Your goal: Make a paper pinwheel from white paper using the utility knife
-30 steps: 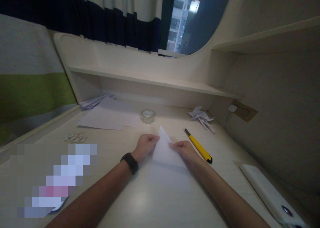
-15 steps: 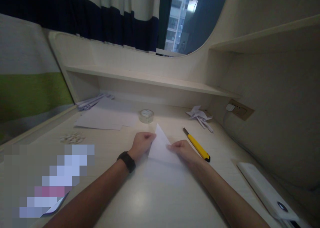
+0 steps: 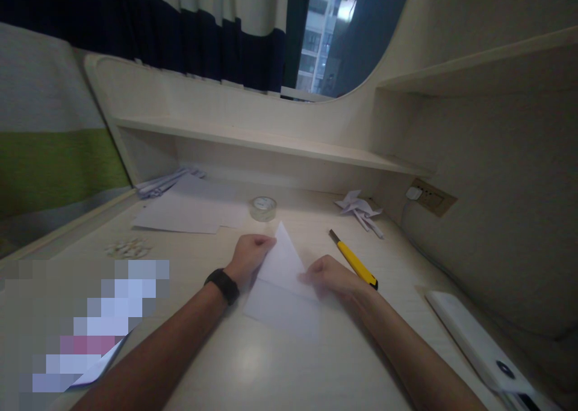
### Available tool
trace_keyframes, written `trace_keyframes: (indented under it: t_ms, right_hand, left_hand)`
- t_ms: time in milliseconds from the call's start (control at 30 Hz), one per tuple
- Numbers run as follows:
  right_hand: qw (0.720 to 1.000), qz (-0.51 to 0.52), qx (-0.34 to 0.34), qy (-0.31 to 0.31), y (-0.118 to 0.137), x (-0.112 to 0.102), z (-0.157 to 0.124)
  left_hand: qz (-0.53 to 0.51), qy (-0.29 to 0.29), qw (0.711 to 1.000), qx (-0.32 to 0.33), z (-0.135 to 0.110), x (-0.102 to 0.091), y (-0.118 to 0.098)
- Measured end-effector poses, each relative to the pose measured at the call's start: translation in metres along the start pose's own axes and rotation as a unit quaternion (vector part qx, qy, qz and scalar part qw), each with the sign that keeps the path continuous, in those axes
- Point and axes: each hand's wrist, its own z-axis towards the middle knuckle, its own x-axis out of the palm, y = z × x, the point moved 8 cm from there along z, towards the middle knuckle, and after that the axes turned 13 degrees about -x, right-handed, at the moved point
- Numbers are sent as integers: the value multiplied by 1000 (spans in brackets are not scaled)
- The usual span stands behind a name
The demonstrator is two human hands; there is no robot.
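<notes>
A white sheet of paper [image 3: 282, 263], folded to a point at its far end, lies in front of me on the desk. Its upper left edge is pinched by my left hand [image 3: 250, 257], which has a black watch on the wrist. My right hand [image 3: 332, 275] has its fingers closed at the right edge of the fold; the fingertips are slightly blurred. A single layer of the paper spreads toward me below the folded part. Just right of my right hand lies a yellow utility knife [image 3: 356, 263]. Beyond the paper sits a roll of clear tape [image 3: 263, 209].
Flat white sheets [image 3: 185, 206] and rolled paper strips [image 3: 167, 182] lie at the back left. Folded paper pinwheels [image 3: 356, 205] rest at the back right. A small pile of pale pieces [image 3: 129, 248] is at left. A white device [image 3: 474, 339] stands at right, near a wall socket [image 3: 431, 197].
The paper has shifted slightly left and turned a little. My right hand has slid down along its right edge, toward me. My left hand keeps its pinch.
</notes>
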Motion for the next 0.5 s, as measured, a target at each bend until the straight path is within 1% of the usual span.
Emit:
trace_keyframes:
  t_ms: [267,500]
  right_hand:
    - [998,-8,13,60,-8,1,-1]
    - [997,-1,2,73,-4,1,-1]
  left_hand:
    - [8,-13,1000,13,-3,-8,-9]
    - [10,-21,1000,16,-2,-13,-12]
